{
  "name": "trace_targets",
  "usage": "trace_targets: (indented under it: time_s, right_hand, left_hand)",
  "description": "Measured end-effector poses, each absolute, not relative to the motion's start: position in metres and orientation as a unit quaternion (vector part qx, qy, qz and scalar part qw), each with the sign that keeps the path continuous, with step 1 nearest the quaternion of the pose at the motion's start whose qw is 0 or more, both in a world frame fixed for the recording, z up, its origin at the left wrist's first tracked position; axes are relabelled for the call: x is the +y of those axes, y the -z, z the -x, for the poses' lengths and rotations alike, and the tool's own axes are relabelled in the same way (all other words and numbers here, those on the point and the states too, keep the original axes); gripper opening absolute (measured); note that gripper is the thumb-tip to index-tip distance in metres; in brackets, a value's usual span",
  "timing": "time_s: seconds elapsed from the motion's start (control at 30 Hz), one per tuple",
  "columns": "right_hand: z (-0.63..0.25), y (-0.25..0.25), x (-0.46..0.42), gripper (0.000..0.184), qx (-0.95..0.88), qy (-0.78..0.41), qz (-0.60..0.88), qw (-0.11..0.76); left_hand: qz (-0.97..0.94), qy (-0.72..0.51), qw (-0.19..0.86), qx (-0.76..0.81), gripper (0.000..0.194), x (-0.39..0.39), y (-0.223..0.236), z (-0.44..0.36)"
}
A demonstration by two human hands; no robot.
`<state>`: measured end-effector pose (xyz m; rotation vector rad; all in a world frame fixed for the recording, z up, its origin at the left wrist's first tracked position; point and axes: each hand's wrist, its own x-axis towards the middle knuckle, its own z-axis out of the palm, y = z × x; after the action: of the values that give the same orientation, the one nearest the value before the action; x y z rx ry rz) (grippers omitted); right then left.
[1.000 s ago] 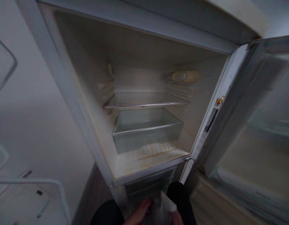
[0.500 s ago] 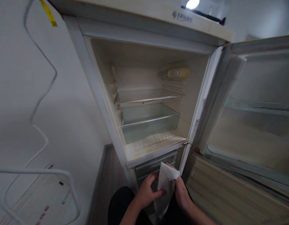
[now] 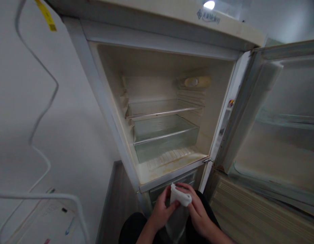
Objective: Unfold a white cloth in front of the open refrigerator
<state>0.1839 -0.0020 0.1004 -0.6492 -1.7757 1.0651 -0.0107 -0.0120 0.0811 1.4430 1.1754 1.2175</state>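
Between my knees, in front of the open fridge (image 3: 101, 112), a folded white cloth (image 3: 181, 198) is held in both hands, its lower part hanging down. My left hand (image 3: 160, 209) pinches its left side with thumb and fingers. Closed on the right edge is my right hand (image 3: 196, 208), with fingers behind the top fold. Inside the fridge are a glass shelf (image 3: 154, 107) and a clear drawer (image 3: 167, 144) below it. Brownish stains mark the fridge floor (image 3: 172, 166).
The upper fridge door (image 3: 281, 135) and the lower door (image 3: 258, 206) stand open on the right. A lower compartment drawer (image 3: 182, 181) is just beyond my hands. On the left are a wall, a hanging cable (image 3: 48, 101), a white tube (image 3: 45, 196) and a marked white board (image 3: 50, 217).
The cloth's upper end has been folded over and now sits lower and rounder between my hands. My right hand's fingers have moved across behind it. The view has shifted slightly.
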Motion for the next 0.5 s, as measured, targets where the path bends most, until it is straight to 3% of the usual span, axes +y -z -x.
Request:
trace_targets:
  time_s: [0.1,0.27,0.5]
  right_hand:
    - [-0.191,-0.108,0.003,0.039,-0.738,-0.420,0.268,0.455]
    - [-0.195,-0.101,0.012,0.038,-0.737,-0.417,0.273,0.457]
    - [-0.190,-0.092,0.018,0.024,-0.716,-0.440,0.277,0.465]
  left_hand:
    - [-0.606,-0.472,0.427,0.476,0.062,-0.004,-0.085,0.005]
    - [-0.595,-0.523,0.438,0.424,0.063,-0.004,-0.089,0.003]
    - [-0.609,-0.474,0.424,0.474,0.047,-0.012,-0.099,0.012]
